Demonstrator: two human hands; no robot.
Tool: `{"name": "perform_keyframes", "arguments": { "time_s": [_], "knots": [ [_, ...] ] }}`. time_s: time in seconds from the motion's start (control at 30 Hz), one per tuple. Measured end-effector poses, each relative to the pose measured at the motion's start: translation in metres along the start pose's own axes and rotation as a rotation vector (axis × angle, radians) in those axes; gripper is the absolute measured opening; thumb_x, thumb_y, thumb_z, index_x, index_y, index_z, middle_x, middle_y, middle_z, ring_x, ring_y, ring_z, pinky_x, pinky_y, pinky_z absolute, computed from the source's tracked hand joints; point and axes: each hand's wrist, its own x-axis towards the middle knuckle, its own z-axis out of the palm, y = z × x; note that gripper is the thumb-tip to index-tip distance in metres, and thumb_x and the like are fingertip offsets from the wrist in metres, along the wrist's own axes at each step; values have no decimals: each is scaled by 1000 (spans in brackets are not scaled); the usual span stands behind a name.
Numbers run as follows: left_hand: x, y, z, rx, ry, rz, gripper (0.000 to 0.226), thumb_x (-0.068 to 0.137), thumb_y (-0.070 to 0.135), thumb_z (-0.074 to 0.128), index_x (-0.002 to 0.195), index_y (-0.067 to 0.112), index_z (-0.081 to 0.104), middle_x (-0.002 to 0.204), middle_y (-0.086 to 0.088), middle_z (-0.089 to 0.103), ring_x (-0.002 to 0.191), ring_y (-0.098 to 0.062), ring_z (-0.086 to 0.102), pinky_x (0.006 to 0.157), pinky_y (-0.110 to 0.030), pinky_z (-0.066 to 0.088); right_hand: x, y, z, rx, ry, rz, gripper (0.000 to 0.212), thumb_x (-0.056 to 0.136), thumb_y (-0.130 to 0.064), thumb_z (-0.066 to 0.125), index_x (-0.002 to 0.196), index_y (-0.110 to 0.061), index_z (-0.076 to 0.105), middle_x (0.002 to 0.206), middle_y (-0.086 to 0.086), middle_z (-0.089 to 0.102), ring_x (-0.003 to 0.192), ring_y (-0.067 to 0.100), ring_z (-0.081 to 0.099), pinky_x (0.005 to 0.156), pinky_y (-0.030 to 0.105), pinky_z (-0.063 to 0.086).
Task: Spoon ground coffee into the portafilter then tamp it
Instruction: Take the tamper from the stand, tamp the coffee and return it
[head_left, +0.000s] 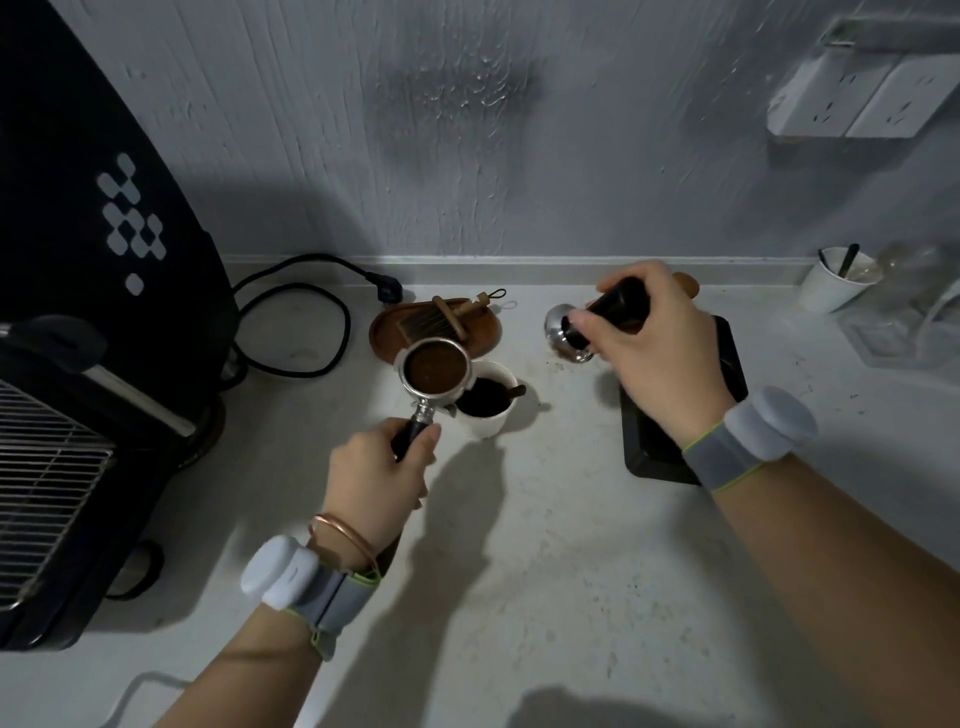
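While hands grip: cup (485, 402) beside portafilter (435, 370).

Hands: two, left hand (382, 480) and right hand (654, 343), each closed round a handle.
Portafilter (435, 371): one, basket filled with ground coffee.
Tamper (592, 322): one.
Paper cups: two, one cup of grounds (488, 402) beside the portafilter, one far cup (831, 283) at the right with sticks in it.
Wooden tray (395, 332): one, carrying one brush (418, 325).
Black mat (654, 447): one.
Wrist bands: two, one per wrist.
Bangles (345, 538): two, left wrist.
Wall sockets (857, 96): two, side by side.
Coffee machine (78, 364): one.
Power cord (306, 317): one.
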Motion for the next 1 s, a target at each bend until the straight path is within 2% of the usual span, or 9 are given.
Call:
{"name": "perform_keyframes", "arguments": {
  "time_s": [0.07, 0.17, 0.3, 0.37, 0.47, 0.53, 0.67, 0.83, 1.0],
  "knots": [
    [10, -3, -3, -16, 36, -27, 28, 94, 39, 58, 76, 20, 68, 46, 3, 65, 35, -3, 60, 43, -5, 43, 12, 12, -7, -18, 72, 29, 33, 76, -38, 77, 101, -26, 59, 90, -6, 66, 82, 13, 63, 76, 20, 50],
    [24, -9, -6, 1, 80, -55, 29, 94, 40, 57, 75, 21, 68, 48, 2, 66, 36, -3, 61, 48, -14, 47, 32, 32, -21, -61, 183, 43, 32, 76, -37, 76, 101, -25, 60, 90, -7, 64, 82, 10, 60, 71, 6, 40],
    [33, -25, -7, -3, 138, -104, 32, 94, 40, 56, 71, 21, 67, 46, 1, 66, 35, -2, 60, 51, -22, 47, 55, 56, -42, -86, 307, 78, 32, 76, -35, 72, 103, -23, 60, 92, -9, 62, 83, 8, 58, 75, 13, 39],
    [36, -34, -4, -29, 167, -125, 33, 93, 39, 57, 68, 21, 67, 45, 1, 66, 36, -4, 61, 57, -30, 53, 64, 69, -50, -98, 333, 108, 32, 77, -32, 71, 105, -21, 60, 94, -8, 61, 89, 13, 59, 77, 15, 40],
    [38, -47, 1, -49, 186, -165, 33, 94, 39, 56, 69, 20, 67, 49, -1, 68, 44, -13, 67, 69, -39, 58, 72, 92, -55, -142, 355, 170, 33, 79, -30, 70, 108, -19, 59, 101, 1, 67, 95, 22, 61, 71, 11, 34],
    [41, -53, 8, -64, 188, -203, 33, 93, 40, 56, 69, 20, 67, 49, -1, 69, 49, -16, 69, 71, -38, 58, 74, 110, -55, -140, 367, 247, 31, 80, -30, 70, 108, -20, 58, 105, 5, 68, 95, 24, 62, 69, 11, 33],
    [42, -61, 21, -39, 173, -261, 37, 93, 44, 55, 66, 21, 67, 43, 1, 65, 56, -17, 68, 61, -29, 46, 76, 144, -49, -143, 374, 367, 28, 81, -34, 69, 105, -25, 57, 98, 1, 64, 82, 18, 56, 69, 18, 38],
    [39, -75, 33, -15, 142, -302, 40, 94, 44, 54, 67, 17, 67, 39, 6, 62, 52, -8, 62, 52, -20, 39, 80, 176, -41, -165, 344, 432, 25, 83, -38, 67, 101, -29, 53, 90, 0, 57, 76, 23, 54, 68, 29, 43],
    [37, -86, 43, -2, 136, -323, 42, 94, 46, 54, 65, 17, 65, 44, -1, 64, 55, -16, 65, 52, -23, 40, 88, 194, -33, -185, 291, 494, 23, 87, -35, 64, 105, -28, 51, 91, 2, 54, 76, 26, 52, 67, 31, 43]
  ]
}}
